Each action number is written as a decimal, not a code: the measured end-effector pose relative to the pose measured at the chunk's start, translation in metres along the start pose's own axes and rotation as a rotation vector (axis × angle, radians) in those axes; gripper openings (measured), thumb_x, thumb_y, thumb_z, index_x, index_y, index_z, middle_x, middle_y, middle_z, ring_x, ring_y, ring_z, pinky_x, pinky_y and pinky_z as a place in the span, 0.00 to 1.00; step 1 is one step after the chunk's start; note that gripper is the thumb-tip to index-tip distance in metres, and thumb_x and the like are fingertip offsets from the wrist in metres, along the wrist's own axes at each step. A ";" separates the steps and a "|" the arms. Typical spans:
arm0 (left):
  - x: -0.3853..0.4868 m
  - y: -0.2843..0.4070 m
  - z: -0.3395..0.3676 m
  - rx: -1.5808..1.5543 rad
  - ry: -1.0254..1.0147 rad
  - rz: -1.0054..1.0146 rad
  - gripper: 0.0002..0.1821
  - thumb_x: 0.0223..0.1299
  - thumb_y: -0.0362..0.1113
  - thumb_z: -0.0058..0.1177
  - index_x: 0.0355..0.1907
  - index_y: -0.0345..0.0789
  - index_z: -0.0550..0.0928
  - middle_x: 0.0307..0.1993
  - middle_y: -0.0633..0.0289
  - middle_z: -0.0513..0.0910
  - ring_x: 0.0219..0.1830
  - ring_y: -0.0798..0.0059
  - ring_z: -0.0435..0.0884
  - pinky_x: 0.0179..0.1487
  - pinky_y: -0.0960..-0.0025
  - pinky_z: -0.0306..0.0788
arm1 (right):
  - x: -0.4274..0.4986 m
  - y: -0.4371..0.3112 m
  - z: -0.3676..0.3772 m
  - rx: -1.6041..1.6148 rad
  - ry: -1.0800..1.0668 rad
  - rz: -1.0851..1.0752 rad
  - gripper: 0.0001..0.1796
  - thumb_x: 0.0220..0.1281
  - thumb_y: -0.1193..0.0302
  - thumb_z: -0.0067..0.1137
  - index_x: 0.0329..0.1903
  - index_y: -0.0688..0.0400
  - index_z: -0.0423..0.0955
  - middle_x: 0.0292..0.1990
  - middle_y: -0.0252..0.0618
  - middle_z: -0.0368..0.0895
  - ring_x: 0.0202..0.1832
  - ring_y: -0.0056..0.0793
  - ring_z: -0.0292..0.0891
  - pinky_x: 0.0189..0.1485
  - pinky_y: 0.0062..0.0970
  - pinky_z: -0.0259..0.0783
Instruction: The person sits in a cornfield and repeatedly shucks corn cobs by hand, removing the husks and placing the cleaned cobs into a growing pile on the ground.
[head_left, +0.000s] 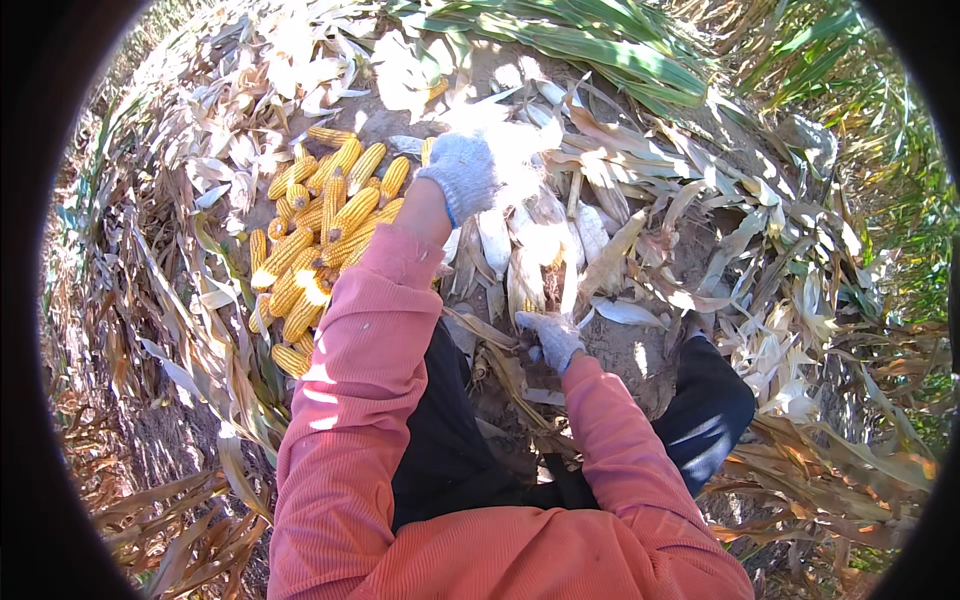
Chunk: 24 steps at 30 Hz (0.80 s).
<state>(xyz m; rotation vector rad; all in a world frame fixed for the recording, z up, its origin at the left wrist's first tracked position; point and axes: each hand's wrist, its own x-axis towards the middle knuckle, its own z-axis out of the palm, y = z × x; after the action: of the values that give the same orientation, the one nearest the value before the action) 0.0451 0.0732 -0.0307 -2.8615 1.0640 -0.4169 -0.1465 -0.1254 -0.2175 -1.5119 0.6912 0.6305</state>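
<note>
My left hand (469, 171), in a pale knitted glove, reaches forward over dry husks just right of a pile of husked yellow corn cobs (330, 217). Glare washes out its fingers, so whether they hold anything is unclear. Nearer my body, my right hand (553, 339), gloved alike, is at the lower end of a partly husked ear of corn (527, 289) with pale husk leaves around it. Its fingers are partly hidden, and their hold on the ear cannot be made out. More ears in pale husks (495, 244) lie between my hands.
Loose dry husks (240, 112) lie at the far left, and dry corn stalks and leaves (637, 161) spread to the right. Green corn leaves (592, 52) lie at the far side. My bent knee (709, 405) is at the right, beside more peeled husks (795, 367).
</note>
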 end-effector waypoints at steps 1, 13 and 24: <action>0.001 0.002 -0.007 0.014 0.037 0.006 0.14 0.53 0.42 0.55 0.37 0.37 0.88 0.39 0.51 0.86 0.41 0.59 0.87 0.41 0.57 0.79 | -0.022 -0.022 0.007 -0.083 0.027 0.035 0.21 0.55 0.57 0.70 0.38 0.64 0.79 0.26 0.37 0.77 0.20 0.26 0.71 0.19 0.27 0.66; 0.006 0.022 0.026 -0.442 -0.147 0.161 0.21 0.54 0.43 0.60 0.50 0.37 0.81 0.48 0.52 0.83 0.46 0.58 0.83 0.50 0.60 0.76 | -0.078 -0.102 -0.074 -0.119 0.124 -0.221 0.20 0.62 0.53 0.64 0.32 0.60 0.80 0.22 0.32 0.76 0.19 0.22 0.68 0.24 0.25 0.65; 0.025 0.106 -0.002 -0.723 0.104 0.168 0.36 0.58 0.47 0.65 0.66 0.33 0.73 0.61 0.52 0.78 0.58 0.66 0.78 0.64 0.65 0.70 | -0.166 -0.177 -0.142 0.501 0.121 -0.850 0.21 0.69 0.65 0.61 0.59 0.61 0.72 0.40 0.34 0.80 0.38 0.20 0.77 0.35 0.21 0.74</action>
<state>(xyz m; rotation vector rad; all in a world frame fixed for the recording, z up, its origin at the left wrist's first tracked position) -0.0044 -0.0241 -0.0386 -3.3184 1.7649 -0.1931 -0.1278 -0.2542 0.0313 -1.2148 0.2117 -0.2695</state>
